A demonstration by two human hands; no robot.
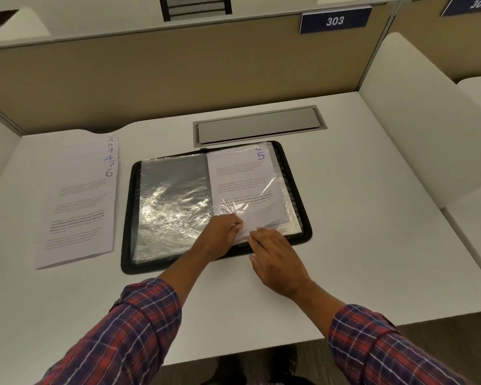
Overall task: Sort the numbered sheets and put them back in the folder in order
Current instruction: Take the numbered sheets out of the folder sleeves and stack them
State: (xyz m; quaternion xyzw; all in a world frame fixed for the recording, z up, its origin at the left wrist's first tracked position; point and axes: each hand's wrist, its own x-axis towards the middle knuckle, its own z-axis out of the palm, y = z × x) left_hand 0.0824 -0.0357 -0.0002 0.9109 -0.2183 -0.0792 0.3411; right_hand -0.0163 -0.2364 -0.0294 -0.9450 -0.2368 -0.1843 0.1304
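Note:
A black folder (303, 195) with clear plastic sleeves lies open in the middle of the desk. Its left sleeve (172, 195) holds nothing. A sheet marked 5 (242, 179) sits partly inside the right sleeve, its lower edge sticking out toward me. My left hand (222, 234) pinches the lower edge of that sleeve and sheet. My right hand (278, 262) rests beside it with straight fingers touching the sheet's bottom corner. A fanned stack of numbered sheets (81, 201) lies to the left of the folder, with 6 on top and 7 and 4 showing above it.
A grey cable hatch (258, 125) is set into the desk just behind the folder. A beige partition (178, 73) closes the back, and white side panels (417, 112) flank the desk. A blue sign reading 303 (335, 20) hangs on the partition.

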